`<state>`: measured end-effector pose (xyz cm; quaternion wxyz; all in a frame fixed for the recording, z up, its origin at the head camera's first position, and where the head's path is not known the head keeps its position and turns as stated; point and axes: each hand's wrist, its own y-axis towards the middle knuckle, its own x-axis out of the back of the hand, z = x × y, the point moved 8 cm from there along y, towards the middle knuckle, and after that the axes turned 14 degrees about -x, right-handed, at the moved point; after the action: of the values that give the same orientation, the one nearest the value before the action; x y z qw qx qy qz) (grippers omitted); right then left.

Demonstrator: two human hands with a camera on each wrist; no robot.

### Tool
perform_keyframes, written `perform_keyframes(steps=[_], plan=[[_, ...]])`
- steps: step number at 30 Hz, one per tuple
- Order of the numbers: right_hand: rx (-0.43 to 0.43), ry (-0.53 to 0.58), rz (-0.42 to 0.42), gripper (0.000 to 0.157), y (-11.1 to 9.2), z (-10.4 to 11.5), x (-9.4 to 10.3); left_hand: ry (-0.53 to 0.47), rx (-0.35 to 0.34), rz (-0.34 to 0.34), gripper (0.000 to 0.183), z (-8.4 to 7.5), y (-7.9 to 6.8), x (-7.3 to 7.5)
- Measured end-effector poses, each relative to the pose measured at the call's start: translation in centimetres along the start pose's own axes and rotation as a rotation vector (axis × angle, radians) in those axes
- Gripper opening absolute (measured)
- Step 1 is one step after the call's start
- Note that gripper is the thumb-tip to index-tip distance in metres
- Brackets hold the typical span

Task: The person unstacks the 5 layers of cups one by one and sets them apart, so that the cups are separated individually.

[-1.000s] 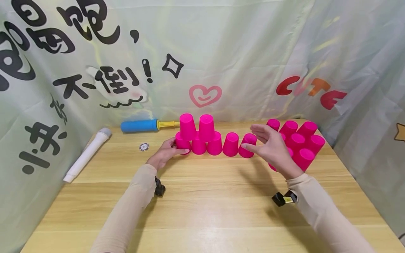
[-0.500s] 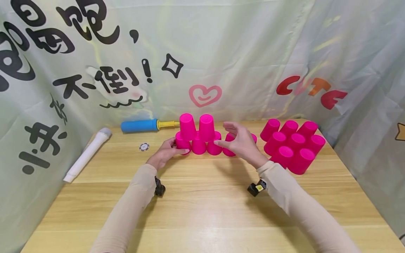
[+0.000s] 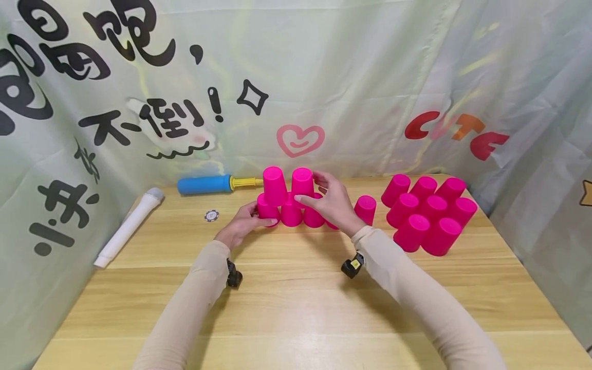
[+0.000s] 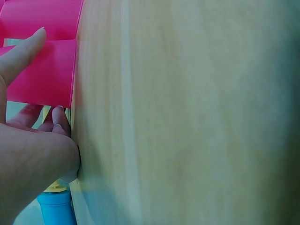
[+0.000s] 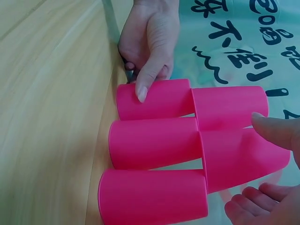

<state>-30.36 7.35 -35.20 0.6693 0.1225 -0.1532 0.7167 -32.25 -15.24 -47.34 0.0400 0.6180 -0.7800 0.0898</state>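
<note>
Several pink cups stand upside down in a row, with two more on top, bridging the left three. My left hand (image 3: 238,225) holds the leftmost bottom cup (image 3: 266,209), thumb across its front and fingertips at its far side, as the left wrist view shows. My right hand (image 3: 332,201) is at the upper right cup (image 3: 302,181), thumb in front and fingers beside it. In the right wrist view those fingers (image 5: 253,204) are spread apart from the cup. The upper left cup (image 3: 274,184) stands beside it. My right hand partly hides one bottom cup; the row's rightmost cup (image 3: 365,207) shows fully.
Several more upside-down pink cups (image 3: 433,206) cluster at the right of the wooden table (image 3: 287,308). Behind on the left lies a blue pump (image 3: 203,185) with a yellow end. A white microphone (image 3: 131,223) and a round chip (image 3: 211,216) lie left. A printed curtain (image 3: 361,77) hangs behind.
My right hand has moved left from the row's right end, past the cups, to the upper right cup. My left hand has stayed at the leftmost cup. No cup has visibly moved.
</note>
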Motion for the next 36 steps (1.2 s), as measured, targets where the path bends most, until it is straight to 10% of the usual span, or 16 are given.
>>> perform_keyframes(steps=[19,36], plan=[[-0.020,-0.016,-0.025,0.062,-0.2,0.3,0.0,-0.015,-0.014,0.009,0.073,-0.1,0.1,-0.1],[0.047,0.048,-0.008,0.058,-5.1,1.5,4.1,-0.033,-0.030,0.007,0.069,-0.1,0.0,-0.1]])
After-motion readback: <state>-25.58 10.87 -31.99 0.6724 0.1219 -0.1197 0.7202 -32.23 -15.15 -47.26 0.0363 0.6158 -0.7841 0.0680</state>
